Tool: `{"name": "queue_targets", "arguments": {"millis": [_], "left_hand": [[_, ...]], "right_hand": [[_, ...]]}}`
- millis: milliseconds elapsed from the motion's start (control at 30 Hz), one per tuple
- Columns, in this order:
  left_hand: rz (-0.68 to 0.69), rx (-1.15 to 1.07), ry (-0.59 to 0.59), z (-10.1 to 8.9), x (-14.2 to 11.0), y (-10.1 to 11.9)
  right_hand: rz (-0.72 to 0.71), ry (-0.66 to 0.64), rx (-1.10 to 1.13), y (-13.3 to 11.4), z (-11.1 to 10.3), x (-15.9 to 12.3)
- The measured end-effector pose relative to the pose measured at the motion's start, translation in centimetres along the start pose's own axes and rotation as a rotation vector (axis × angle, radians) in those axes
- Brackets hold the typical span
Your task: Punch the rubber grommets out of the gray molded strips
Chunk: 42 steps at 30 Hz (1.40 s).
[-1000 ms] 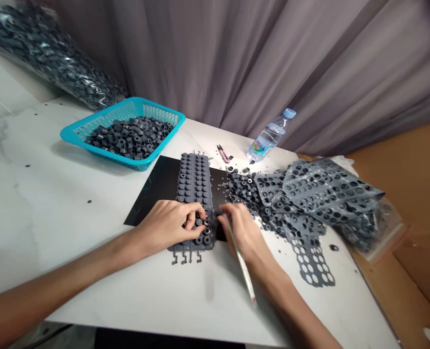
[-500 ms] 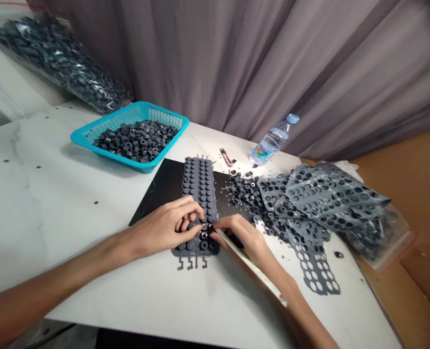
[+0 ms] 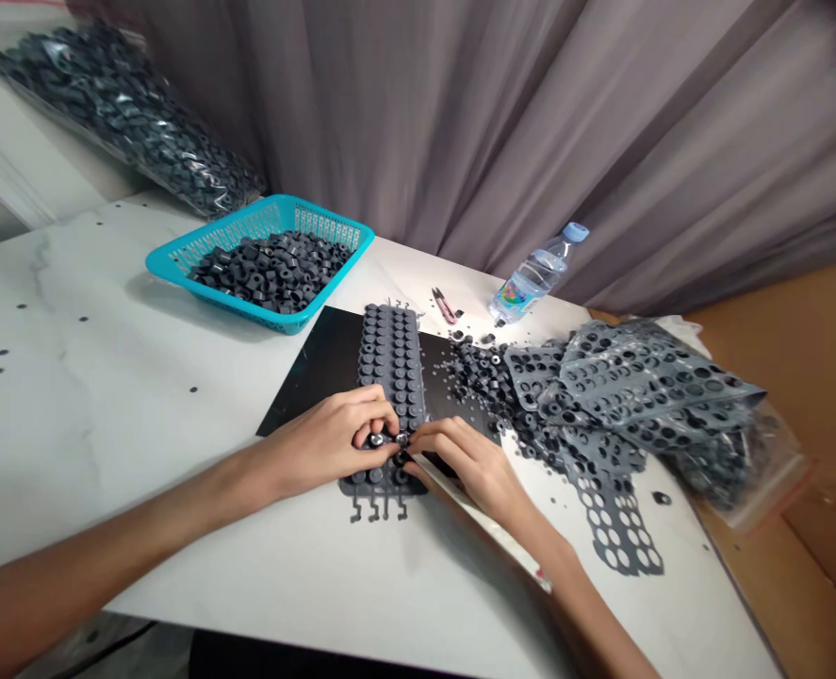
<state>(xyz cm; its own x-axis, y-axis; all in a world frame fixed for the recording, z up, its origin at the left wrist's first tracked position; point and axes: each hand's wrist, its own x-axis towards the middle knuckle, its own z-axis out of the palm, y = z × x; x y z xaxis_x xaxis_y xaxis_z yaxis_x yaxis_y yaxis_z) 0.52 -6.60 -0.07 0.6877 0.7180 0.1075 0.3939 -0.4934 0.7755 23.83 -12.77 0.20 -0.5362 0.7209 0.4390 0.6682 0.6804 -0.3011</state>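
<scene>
A long grey moulded sheet studded with small round parts (image 3: 390, 363) lies on a black mat (image 3: 319, 363) in the middle of the white table. My left hand (image 3: 333, 441) rests on the sheet's near end, fingers curled and pinched around a small grey round part (image 3: 375, 439). My right hand (image 3: 464, 462) meets it from the right, closed on a thin white stick-like tool (image 3: 488, 523) whose tip touches the sheet beside that part.
A turquoise basket (image 3: 262, 219) of loose grey parts stands at the back left, a clear bag of the same (image 3: 127, 123) behind it. Loose parts, emptied punched sheets (image 3: 636, 377), a water bottle (image 3: 536, 273) and small snips (image 3: 443, 304) lie to the right.
My right hand has moved left onto the sheet's near end and turned the white tool flatter. My left fingers have closed on one part. The view has shifted slightly.
</scene>
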Motion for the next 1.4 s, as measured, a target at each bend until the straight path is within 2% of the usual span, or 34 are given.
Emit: {"name": "queue_targets", "arguments": {"millis": [100, 200, 300, 433, 533, 600, 667, 733, 800, 933, 1200, 1400], "left_hand": [[0.004, 0.008, 0.004, 0.1, 0.1, -0.2], [0.002, 0.003, 0.005, 0.1, 0.2, -0.3], [0.013, 0.004, 0.005, 0.2, 0.4, -0.4], [0.013, 0.015, -0.009, 0.1, 0.4, -0.4], [-0.006, -0.013, -0.033, -0.3, 0.2, -0.2], [0.001, -0.035, -0.036, -0.5, 0.1, 0.0], [-0.004, -0.051, -0.009, -0.5, 0.0, 0.0], [-0.028, -0.059, 0.046, -0.4, 0.1, -0.1], [-0.035, -0.049, 0.078, -0.1, 0.3, -0.3], [-0.001, -0.013, 0.063, 0.2, 0.7, -0.6], [-0.03, -0.043, 0.038, 0.1, 0.7, -0.7], [-0.037, -0.06, 0.038, 0.1, 0.8, -0.5]], "right_hand": [[-0.028, -0.01, -0.117, -0.2, 0.1, -0.1], [-0.05, -0.079, -0.251, -0.8, 0.4, -0.3], [-0.005, -0.106, -0.32, -1.3, 0.8, -0.2], [0.222, 0.048, -0.401, -0.6, 0.6, -0.1], [0.435, 0.073, -0.419, 0.6, -0.8, -0.8], [0.559, 0.083, -0.355, 1.1, -1.8, -1.3], [0.602, 0.106, -0.205, 1.3, -2.2, -1.6], [0.542, 0.109, -0.02, 1.1, -1.8, -1.5], [0.401, 0.085, 0.116, 0.8, -1.0, -1.0], [0.166, 0.032, 0.182, 0.2, 0.4, 0.0], [0.081, -0.018, 0.105, 0.0, 0.0, 0.6], [0.056, -0.011, 0.048, 0.4, 0.8, 0.5]]}}
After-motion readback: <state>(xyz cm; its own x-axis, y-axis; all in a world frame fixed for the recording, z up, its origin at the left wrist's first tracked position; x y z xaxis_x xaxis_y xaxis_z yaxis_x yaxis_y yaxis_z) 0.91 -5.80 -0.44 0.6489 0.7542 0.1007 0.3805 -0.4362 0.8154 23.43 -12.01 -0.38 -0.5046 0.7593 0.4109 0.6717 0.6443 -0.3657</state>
